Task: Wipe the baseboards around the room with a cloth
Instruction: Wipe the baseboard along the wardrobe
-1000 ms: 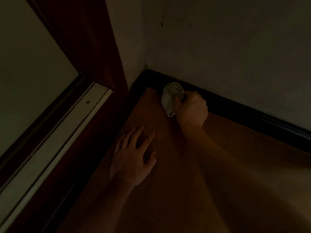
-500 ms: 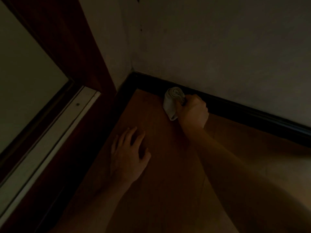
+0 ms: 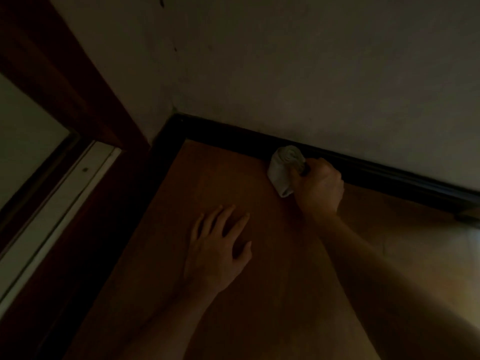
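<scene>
The room is dim. A dark baseboard (image 3: 376, 168) runs along the foot of the pale wall from the corner toward the right edge. My right hand (image 3: 318, 189) grips a bunched pale cloth (image 3: 283, 170) and holds it against the baseboard, a little right of the corner. My left hand (image 3: 217, 249) rests flat on the orange-brown floor with its fingers spread, nearer to me and left of the cloth.
A dark red-brown door frame (image 3: 70, 100) stands at the left, with a pale threshold strip (image 3: 59, 203) below it. The baseboard turns the corner (image 3: 179, 120) and continues down the left side of the floor. A bright patch (image 3: 472, 245) lies at the right edge.
My right hand has slid the cloth rightward along the baseboard, away from the corner. My left hand stays flat on the floor. The view has shifted.
</scene>
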The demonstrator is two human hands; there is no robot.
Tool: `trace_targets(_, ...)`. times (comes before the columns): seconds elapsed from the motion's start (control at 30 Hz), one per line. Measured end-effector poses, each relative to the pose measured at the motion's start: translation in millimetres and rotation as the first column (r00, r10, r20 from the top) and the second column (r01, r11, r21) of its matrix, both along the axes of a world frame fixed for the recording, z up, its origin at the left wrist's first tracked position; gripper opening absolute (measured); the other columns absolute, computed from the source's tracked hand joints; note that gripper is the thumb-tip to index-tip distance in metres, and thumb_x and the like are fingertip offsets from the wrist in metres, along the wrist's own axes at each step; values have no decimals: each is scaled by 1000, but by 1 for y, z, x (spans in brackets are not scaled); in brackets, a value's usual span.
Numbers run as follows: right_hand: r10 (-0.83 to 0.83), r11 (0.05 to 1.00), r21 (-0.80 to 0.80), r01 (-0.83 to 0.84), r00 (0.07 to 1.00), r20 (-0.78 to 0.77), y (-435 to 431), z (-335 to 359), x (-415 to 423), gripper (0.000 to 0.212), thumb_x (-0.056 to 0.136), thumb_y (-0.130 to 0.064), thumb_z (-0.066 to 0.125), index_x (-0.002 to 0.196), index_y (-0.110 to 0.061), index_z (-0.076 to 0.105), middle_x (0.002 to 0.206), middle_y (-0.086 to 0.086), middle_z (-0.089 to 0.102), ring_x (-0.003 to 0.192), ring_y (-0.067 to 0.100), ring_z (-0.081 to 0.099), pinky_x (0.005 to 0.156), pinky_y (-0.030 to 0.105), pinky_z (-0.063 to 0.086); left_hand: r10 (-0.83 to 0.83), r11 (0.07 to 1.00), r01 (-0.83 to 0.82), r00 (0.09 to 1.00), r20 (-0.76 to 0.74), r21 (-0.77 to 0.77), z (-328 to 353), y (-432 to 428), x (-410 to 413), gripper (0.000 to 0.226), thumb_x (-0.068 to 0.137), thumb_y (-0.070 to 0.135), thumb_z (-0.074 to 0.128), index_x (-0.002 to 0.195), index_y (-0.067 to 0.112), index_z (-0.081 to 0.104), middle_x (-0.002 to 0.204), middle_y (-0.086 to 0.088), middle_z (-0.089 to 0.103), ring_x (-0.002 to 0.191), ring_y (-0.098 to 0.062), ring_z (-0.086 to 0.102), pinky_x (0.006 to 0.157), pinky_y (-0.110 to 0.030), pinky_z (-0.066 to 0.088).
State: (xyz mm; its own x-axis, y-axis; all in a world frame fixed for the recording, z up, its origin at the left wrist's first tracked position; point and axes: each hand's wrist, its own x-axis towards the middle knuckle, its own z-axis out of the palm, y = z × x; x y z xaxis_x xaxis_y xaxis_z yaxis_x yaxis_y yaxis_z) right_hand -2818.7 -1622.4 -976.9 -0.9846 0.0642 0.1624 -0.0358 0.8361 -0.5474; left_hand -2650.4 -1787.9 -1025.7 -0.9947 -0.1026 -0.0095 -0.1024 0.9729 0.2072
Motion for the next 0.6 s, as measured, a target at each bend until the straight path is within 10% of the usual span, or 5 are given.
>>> trace_targets(0.6,53,999,-11,-53,998,-13,-20,0,-1,38,89,-37,64,64,-16,44,75,1,47,64,24,53,53,29,35,0,1000,1,1000,9,-28,0,2,-1,58,92,61,40,147,44,43,159,4,36,147,-22,31,118,-49,21)
